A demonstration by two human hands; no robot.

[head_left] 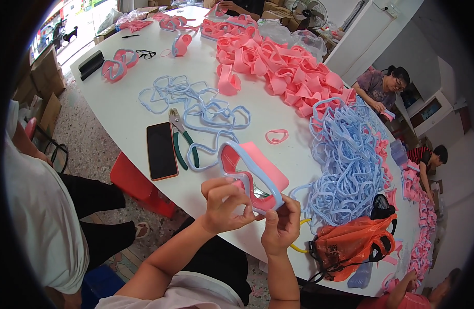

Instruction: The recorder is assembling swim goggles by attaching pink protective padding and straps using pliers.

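Above the table's near edge, my two hands hold one pair of goggles with a light-blue rim, pink soft inside and clear lens area. My left hand is closed, its fingertips pinching at the pink inner edge. My right hand grips the lower right end between thumb and fingers. Behind the goggles is a smooth pink piece; whether it is joined to them I cannot tell. Just left lie green-handled pliers and a dark phone. Loose light-blue rims spread beyond them.
A large heap of light-blue rims lies right, with pink soft pieces heaped behind. An orange plastic bag sits near right. Finished-looking goggles lie far left. A red stool stands below the table. Several people work around it.
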